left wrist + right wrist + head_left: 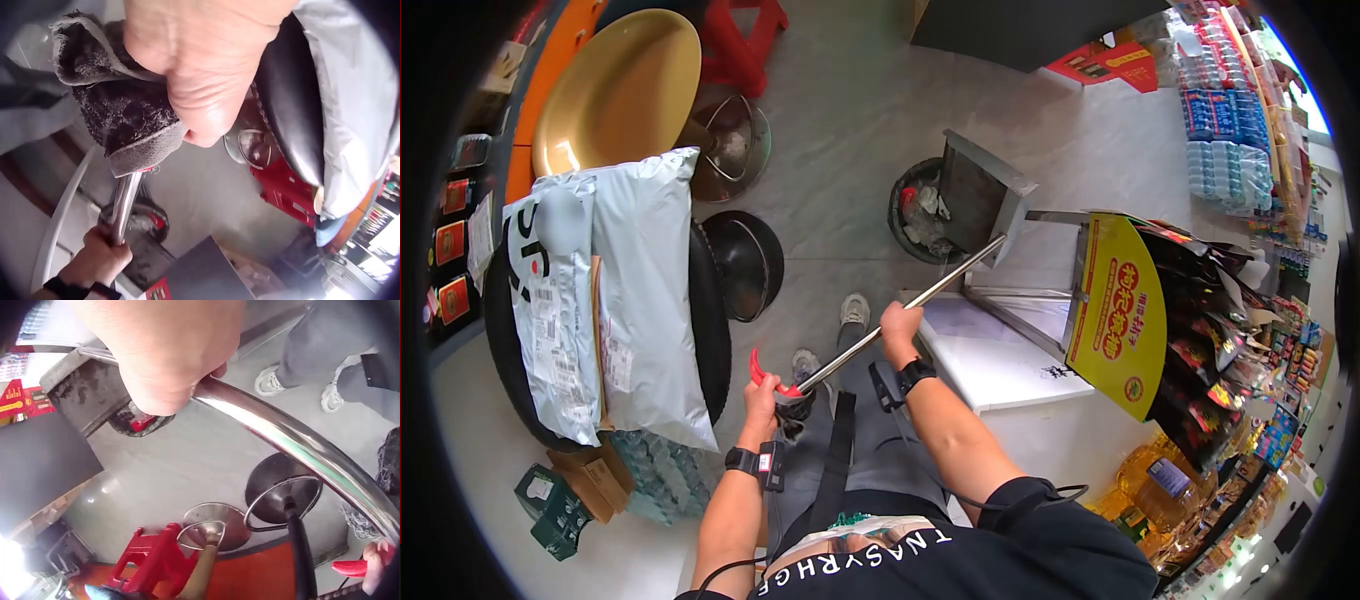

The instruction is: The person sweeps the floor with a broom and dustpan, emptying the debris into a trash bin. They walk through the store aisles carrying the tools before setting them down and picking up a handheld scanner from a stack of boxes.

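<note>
My right hand (900, 325) grips a shiny metal pole (860, 345) partway along. At the pole's near end my left hand (762, 405) grips a red plastic piece (756, 366) with a fuzzy dark grey mop pad (122, 115) on it. The pad bunches beside my left fingers in the left wrist view. At its far end the pole meets the rim of a grey dustpan (975, 200); I cannot tell whether they are joined. Tilted, the dustpan overlaps a round black bin (895, 220), which holds crumpled plastic and something red (142, 425).
On the left, grey parcels (655, 300) lie on a black round seat (715, 330), near a tan stool seat (625, 85) and a red stool (740, 45). To the right stand a white table (1010, 375) and a yellow-headed display rack (1115, 320). Oil bottles (1165, 485) are at lower right.
</note>
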A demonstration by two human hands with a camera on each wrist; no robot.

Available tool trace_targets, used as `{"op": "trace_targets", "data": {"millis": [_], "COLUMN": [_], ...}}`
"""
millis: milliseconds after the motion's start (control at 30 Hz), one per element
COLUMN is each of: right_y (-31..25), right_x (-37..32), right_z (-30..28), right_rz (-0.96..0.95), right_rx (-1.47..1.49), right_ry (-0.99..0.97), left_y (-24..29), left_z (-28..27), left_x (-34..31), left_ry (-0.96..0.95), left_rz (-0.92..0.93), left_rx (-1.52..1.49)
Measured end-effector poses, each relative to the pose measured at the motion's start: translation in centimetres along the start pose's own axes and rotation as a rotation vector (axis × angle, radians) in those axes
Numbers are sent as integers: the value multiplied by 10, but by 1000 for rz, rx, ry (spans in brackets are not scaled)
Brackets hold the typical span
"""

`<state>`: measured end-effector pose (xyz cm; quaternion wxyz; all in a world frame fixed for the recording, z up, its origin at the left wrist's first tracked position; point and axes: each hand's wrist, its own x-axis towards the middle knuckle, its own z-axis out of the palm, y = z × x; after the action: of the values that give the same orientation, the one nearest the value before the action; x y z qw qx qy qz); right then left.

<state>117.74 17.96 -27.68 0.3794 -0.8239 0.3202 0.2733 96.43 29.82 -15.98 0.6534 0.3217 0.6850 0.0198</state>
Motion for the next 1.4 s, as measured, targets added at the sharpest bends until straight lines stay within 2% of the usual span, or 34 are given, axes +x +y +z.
{"op": "trace_targets", "data": {"millis": [67,167,267,400,500,833,1100,1267,1400], "right_y": [-27,-16,64,23,-27,-21,0,5,-6], "right_x": [-35,-33,24,-9,-61,-141,-165,-157,-125], "right_z": [-10,-10,25,3,-37,-76,-65,-59,-55], "right_rz": [25,17,-251,-253,-145,-117,-83,-92,-125], "right_rx": [-118,-119,67,181,345,438,417,393,422], "right_ry": [48,17,41,25,-91,-142,-217,-220,-161], "left_y": [-8,-9,4,17,13,-13,-14,-14,-3], "left_z": [-6,-10,-11,-20,-27,-82,-118,-114,-81], "left_x": [12,14,-1,-18,-32,-64,-97,-103,-98], "left_ry": [10,-3,-26,-92,-158,-252,-207,-192,-195], "left_rz": [-50,-100,-75,-49,-42,27,111,126,182], "left_rx": [59,105,64,15,-26,-83,-110,-120,-115]}}
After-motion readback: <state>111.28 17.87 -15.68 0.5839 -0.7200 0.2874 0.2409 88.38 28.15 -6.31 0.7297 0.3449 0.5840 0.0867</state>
